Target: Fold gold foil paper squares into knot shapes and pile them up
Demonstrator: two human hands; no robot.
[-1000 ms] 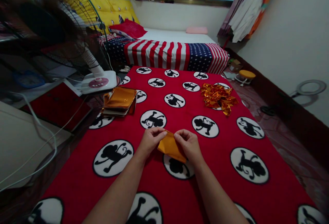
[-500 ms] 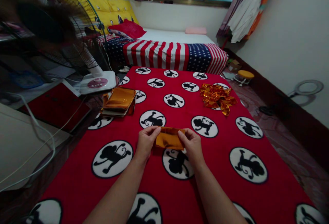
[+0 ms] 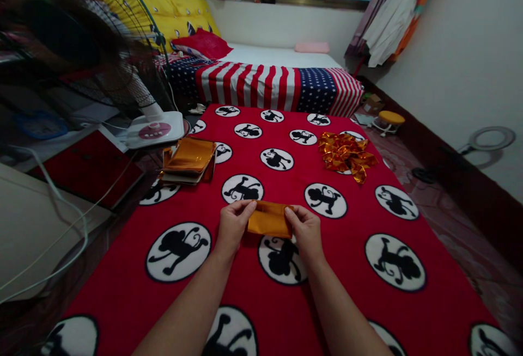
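Cloth [image 3: 335, 296], red, plush. Foil heap [image 3: 345, 154], crinkled, at my remote view's three o'clock. Gold paper [image 3: 269, 221], oblong, glossy, at six: left hand [image 3: 234, 226] pinching its nine-o'clock end, right hand [image 3: 306, 231] its three-o'clock.

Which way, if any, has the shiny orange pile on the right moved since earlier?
No: the orange pile sits unchanged among the same printed circles on the red cloth.
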